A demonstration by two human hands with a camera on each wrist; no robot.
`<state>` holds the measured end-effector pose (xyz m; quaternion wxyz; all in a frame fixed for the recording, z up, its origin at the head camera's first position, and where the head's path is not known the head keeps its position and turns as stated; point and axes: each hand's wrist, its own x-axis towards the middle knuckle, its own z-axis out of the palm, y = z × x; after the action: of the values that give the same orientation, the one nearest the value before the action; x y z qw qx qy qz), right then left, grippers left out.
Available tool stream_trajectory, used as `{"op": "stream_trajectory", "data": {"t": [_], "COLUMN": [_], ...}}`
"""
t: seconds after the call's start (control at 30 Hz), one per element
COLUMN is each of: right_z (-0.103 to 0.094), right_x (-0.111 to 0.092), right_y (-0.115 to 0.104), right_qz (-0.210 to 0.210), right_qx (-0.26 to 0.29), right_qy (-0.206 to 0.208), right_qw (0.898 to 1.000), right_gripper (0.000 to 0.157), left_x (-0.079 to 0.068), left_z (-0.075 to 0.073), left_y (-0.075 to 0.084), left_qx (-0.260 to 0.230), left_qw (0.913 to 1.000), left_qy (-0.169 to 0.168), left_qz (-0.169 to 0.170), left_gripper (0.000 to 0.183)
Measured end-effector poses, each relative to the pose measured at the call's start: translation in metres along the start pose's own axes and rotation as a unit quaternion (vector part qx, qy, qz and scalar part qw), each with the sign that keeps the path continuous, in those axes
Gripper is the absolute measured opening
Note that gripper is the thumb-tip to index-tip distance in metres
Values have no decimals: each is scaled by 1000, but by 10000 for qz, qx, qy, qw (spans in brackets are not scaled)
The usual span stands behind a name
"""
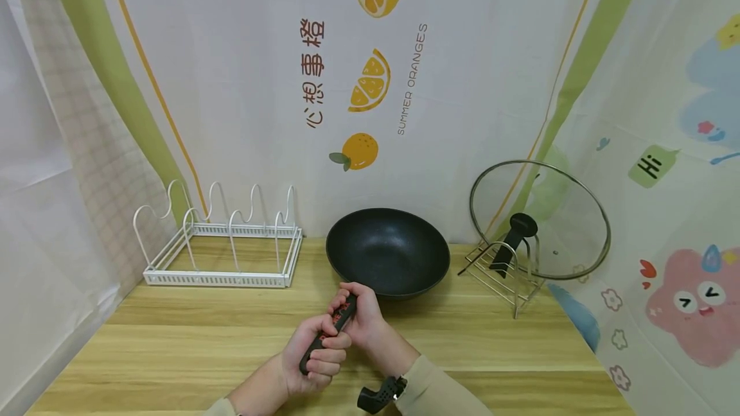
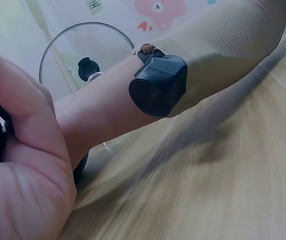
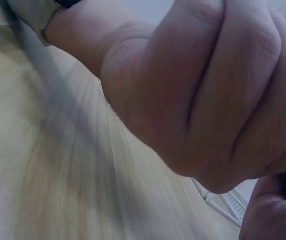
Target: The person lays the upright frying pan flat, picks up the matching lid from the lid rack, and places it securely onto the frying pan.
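Note:
A black wok faces me near the back of the table, its dark inside bare. Its black handle with red marks slants toward me. My left hand grips the handle's near end, fingers curled round it. Farther up, close to the pan, my right hand holds the same handle. Left wrist view: my left hand fills the left side, the right forearm behind it. In the right wrist view, the right hand is curled and hides most of the handle. Whether the wok touches the table, I cannot tell.
A white metal rack with wavy dividers stands at the left on the wooden table. At the right, a glass lid with a black knob leans in a small wire stand. A printed curtain hangs behind.

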<state>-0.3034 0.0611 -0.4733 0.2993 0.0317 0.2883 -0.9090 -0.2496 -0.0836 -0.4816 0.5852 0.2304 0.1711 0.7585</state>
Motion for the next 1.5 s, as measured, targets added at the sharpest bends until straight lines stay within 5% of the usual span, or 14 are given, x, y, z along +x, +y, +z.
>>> {"op": "stream_trajectory", "data": {"t": [0.3, 0.47, 0.67, 0.93, 1.2, 1.33, 1.5], "right_z": [0, -5, -11, -24, -36, -44, -58], "right_x": [0, -3, -10, -18, -34, -45, -61], "right_y": [1, -2, -6, -12, -21, -28, -36], "right_qz": [-135, 1, 289, 232, 260, 159, 94], "right_qx": [-553, -835, -1067, -1774, -2683, -3092, -3446], "right_qy": [399, 500, 132, 10, 8, 202, 370], "right_qw": [9976, 9952, 9938, 9839, 9630, 9507, 9380], "right_gripper": [33, 18, 24, 34, 39, 46, 54], "left_x": [-2, -4, -5, -9, -19, -25, -30], "left_z": [5, 10, 15, 19, 13, 9, 8], "left_y": [1, 4, 8, 10, 13, 13, 13], "left_qx": [382, 1200, 1572, 1967, 2264, 2829, 3661], "left_qw": [9972, 9831, 9676, 9531, 9436, 9125, 8372], "left_qy": [622, 1349, 1954, 2285, 2408, 2941, 4016], "left_qz": [181, 318, 304, 258, 181, 292, 619], "left_gripper": [22, 26, 28, 44, 60, 60, 55]}}
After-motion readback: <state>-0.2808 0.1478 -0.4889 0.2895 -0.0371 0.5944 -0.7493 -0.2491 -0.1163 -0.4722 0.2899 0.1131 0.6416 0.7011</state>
